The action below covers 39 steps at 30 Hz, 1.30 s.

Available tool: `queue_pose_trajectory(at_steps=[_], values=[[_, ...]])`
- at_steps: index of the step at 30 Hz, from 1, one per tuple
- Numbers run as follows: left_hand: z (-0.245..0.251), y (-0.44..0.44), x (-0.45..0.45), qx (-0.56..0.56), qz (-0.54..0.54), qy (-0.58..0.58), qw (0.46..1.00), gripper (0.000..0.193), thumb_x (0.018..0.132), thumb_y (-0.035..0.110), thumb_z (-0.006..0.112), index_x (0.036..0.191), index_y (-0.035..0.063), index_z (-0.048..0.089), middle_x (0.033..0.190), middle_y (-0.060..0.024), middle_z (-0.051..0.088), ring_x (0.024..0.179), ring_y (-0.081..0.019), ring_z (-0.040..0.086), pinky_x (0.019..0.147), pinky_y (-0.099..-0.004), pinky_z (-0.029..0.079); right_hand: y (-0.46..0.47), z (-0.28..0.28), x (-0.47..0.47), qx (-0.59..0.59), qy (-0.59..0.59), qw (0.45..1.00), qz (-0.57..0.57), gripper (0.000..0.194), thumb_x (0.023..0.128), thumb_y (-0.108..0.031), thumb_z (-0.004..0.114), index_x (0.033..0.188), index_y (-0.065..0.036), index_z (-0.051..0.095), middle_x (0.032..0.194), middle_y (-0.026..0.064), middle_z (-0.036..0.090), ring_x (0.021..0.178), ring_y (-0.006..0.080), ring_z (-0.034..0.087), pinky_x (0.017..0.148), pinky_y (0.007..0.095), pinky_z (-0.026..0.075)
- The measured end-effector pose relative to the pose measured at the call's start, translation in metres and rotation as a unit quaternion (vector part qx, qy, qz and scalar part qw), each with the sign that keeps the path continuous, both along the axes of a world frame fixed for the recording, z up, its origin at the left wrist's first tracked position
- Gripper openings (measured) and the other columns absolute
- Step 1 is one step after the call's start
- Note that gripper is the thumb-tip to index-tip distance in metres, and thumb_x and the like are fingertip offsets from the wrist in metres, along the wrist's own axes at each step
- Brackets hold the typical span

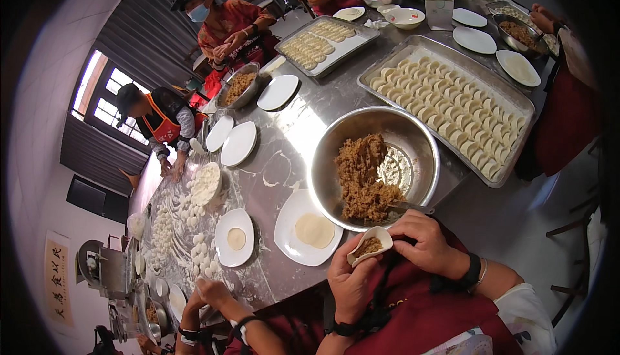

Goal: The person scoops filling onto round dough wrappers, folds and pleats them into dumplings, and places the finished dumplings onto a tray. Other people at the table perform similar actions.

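Observation:
A round dough wrapper [383,237] with brown filling [369,246] on it is curled up at its sides. It rests in my left hand [345,277], fingers and thumb around it. At its right edge, the fingertips of my right hand [426,243] pinch the dough. Just beyond my hands stands a large steel bowl [420,147] partly filled with minced filling [361,176]. A metal utensil handle [411,206] leans on the bowl's near rim. Left of the bowl, a flat wrapper [315,230] lies on a white square plate [286,219].
A metal tray [525,108] of folded dumplings overhangs the table's right edge. Another plate [223,231] holds a smaller wrapper. Dough pieces [162,234] lie on the floured steel table [271,171]. A neighbour's hands [213,293] work close on my left; other people stand around the table.

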State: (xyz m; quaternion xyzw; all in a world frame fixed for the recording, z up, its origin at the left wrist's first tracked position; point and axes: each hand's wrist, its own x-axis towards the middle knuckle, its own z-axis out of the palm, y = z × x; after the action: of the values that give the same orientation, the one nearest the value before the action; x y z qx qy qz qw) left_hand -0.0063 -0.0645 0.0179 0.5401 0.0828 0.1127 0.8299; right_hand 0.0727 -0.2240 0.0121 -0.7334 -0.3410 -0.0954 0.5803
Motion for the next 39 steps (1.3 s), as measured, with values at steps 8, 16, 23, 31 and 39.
queue_pose_trajectory(at_steps=[8,16,23,31,39], values=[[-0.008,-0.004,0.001,0.051,0.032,-0.034,0.998,0.043,0.085,-0.011,0.058,0.126,-0.0042,0.051,0.119,-0.0171,0.061,0.101,-0.0224,0.064,0.081,-0.0316,0.055,0.005,-0.002,-0.004,0.023,-0.022,0.999,-0.029,0.019,0.071,-0.006,0.076,0.088,-0.005,0.067,0.084,0.008,0.066,0.074,0.0268,0.06,0.069,0.0358,0.047],[-0.011,-0.006,-0.002,0.049,-0.008,-0.053,0.997,0.035,0.084,-0.012,0.059,0.118,-0.0036,0.055,0.13,-0.0193,0.055,0.114,-0.0238,0.059,0.098,-0.0336,0.05,0.004,-0.003,-0.004,0.004,-0.106,0.994,-0.029,0.02,0.068,-0.005,0.078,0.084,-0.006,0.064,0.082,0.0071,0.063,0.072,0.027,0.058,0.068,0.0353,0.046],[-0.01,-0.007,-0.003,0.044,0.001,-0.067,0.997,0.036,0.084,-0.012,0.06,0.119,-0.0029,0.054,0.13,-0.0182,0.055,0.116,-0.0233,0.057,0.098,-0.0333,0.049,0.003,0.004,-0.013,0.041,0.092,0.995,-0.026,0.023,0.069,-0.005,0.079,0.088,-0.005,0.064,0.087,0.0089,0.064,0.075,0.0261,0.061,0.066,0.0334,0.048],[-0.011,-0.011,-0.006,0.036,-0.022,-0.061,0.997,0.036,0.085,-0.011,0.061,0.12,-0.0017,0.054,0.128,-0.0147,0.057,0.111,-0.0188,0.059,0.092,-0.0286,0.051,0.001,0.002,-0.005,0.024,-0.117,0.993,-0.015,0.019,0.072,-0.002,0.076,0.087,-0.004,0.064,0.083,0.0089,0.063,0.074,0.0263,0.061,0.066,0.0345,0.048],[-0.009,-0.012,-0.008,0.015,-0.038,-0.04,0.998,0.035,0.087,-0.008,0.06,0.121,-0.0021,0.054,0.127,-0.0142,0.059,0.105,-0.0163,0.061,0.087,-0.0259,0.052,0.001,0.01,-0.01,0.06,0.046,0.997,0.013,0.015,0.076,0.002,0.071,0.088,-0.002,0.064,0.081,0.0097,0.061,0.074,0.0236,0.061,0.065,0.0321,0.049]])
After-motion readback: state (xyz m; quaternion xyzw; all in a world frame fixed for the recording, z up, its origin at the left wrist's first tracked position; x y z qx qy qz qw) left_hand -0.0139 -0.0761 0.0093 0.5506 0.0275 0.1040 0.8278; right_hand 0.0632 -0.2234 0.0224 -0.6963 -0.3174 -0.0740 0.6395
